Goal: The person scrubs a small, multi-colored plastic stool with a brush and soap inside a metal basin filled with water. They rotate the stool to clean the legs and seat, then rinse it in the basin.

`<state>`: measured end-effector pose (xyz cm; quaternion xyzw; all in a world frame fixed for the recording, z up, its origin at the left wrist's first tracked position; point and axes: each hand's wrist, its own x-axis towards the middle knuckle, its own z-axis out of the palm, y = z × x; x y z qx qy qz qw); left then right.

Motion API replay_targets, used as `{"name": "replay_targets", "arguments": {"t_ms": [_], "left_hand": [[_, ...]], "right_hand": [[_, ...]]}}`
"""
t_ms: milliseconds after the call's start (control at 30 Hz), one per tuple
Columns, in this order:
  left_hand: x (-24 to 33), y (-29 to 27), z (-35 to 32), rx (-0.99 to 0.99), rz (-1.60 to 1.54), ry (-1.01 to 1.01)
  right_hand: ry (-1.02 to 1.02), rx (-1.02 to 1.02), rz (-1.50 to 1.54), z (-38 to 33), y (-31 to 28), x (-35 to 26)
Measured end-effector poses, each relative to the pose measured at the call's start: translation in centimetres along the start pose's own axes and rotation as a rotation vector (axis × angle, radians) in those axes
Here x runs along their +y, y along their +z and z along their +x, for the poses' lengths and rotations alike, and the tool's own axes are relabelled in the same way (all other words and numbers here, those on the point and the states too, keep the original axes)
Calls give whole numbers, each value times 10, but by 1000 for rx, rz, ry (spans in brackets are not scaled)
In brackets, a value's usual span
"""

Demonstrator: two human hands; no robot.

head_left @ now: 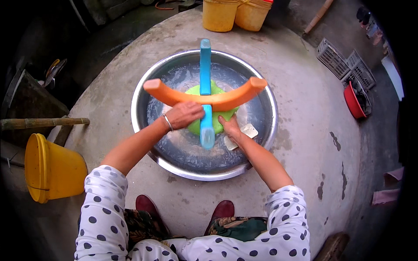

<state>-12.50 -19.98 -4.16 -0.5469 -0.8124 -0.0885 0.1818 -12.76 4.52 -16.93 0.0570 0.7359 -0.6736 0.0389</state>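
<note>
A plastic stool lies upside down in a wide metal basin (272, 130) of water. Its seat (193, 126) is bright green, two curved legs (237, 96) are orange, and two more (205, 65) are blue. My left hand (186, 115), a bangle at its wrist, is closed against the base of the near blue leg, below the orange piece; its fingertips are partly hidden. At the right edge of the green seat, my right hand (230, 127) grips with the thumb on top and the fingers out of sight. A whitish rectangular object (249, 131) sits in the basin beside my right wrist.
The basin stands on concrete ground (305, 143). To the left are a yellow bucket (63, 169) and a bamboo pole (48, 123). Two yellow buckets (219, 16) stand beyond the basin. Grey crates (333, 58) and a red tub (355, 102) are at the right.
</note>
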Motion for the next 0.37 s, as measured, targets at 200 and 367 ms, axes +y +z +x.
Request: {"name": "replay_targets", "arguments": {"t_ms": [200, 367], "left_hand": [[7, 7, -22, -961, -343, -704], [-8, 88, -64, 6, -1181, -1165]], "right_hand": [[90, -8, -136, 12, 0, 11], [228, -157, 106, 26, 5, 23]]}}
